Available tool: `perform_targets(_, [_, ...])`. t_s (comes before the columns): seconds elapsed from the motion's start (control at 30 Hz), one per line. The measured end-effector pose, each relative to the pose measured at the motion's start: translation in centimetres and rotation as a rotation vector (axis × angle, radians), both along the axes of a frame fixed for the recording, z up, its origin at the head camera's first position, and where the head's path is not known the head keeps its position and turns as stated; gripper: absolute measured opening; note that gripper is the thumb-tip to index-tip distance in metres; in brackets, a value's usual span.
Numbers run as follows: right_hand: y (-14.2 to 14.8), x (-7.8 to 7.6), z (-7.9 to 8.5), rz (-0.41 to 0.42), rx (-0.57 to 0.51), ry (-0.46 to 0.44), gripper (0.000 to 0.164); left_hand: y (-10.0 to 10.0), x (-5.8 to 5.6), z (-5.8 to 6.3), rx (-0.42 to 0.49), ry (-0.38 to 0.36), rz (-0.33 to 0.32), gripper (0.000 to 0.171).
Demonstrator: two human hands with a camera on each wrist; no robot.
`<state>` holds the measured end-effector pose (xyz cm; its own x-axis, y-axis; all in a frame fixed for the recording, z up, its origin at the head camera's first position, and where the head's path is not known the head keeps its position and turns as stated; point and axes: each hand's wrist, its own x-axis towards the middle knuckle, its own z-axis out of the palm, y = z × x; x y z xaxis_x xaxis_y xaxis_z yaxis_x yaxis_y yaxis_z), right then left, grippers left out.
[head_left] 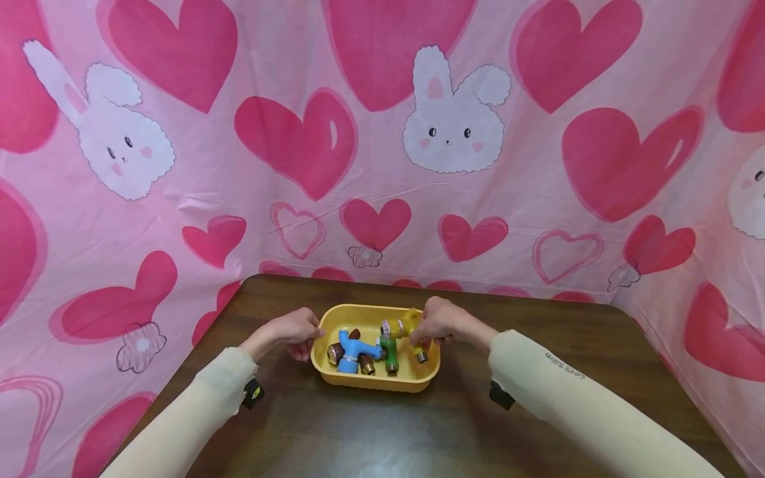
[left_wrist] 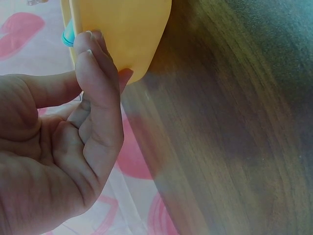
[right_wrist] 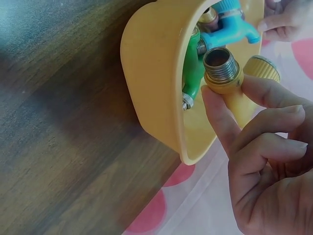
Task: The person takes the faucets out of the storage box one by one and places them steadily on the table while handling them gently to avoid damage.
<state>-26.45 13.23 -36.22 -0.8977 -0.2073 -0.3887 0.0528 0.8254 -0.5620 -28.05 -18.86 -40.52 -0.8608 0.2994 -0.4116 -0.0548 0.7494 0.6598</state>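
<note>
A yellow plastic basin (head_left: 412, 385) holds several toy-like taps on the table. At its left end my left hand (head_left: 295, 332) pinches the rim between thumb and fingers, as the left wrist view also shows. My right hand (head_left: 441, 321) grips a yellow tap (right_wrist: 237, 105) near its threaded metal end, over the right part of the basin. A blue tap (head_left: 358, 348) lies at the left, partly covering brown pieces (head_left: 366, 364). Between the blue and yellow taps is a green tap (head_left: 390, 353), seen in the right wrist view near the basin wall.
The basin stands toward the back of a dark wooden table (head_left: 370, 431). Pink cloth (head_left: 382, 186) with hearts and rabbits hangs behind and on both sides. Dark devices are strapped at both wrists, below the light sleeves (head_left: 197, 405).
</note>
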Motion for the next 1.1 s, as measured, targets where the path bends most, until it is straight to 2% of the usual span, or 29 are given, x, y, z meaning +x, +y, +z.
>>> perform_targets(0.3, [0.6,0.1,0.5,-0.026,-0.036,-0.002,0.029,-0.1,0.1,0.0,0.005,-0.001,-0.010,0.018])
perform_targets(1.1, [2.2,-0.1,0.7,-0.018,-0.003,0.004,0.029,0.0,0.2,0.1,-0.001,0.003,-0.002,0.017])
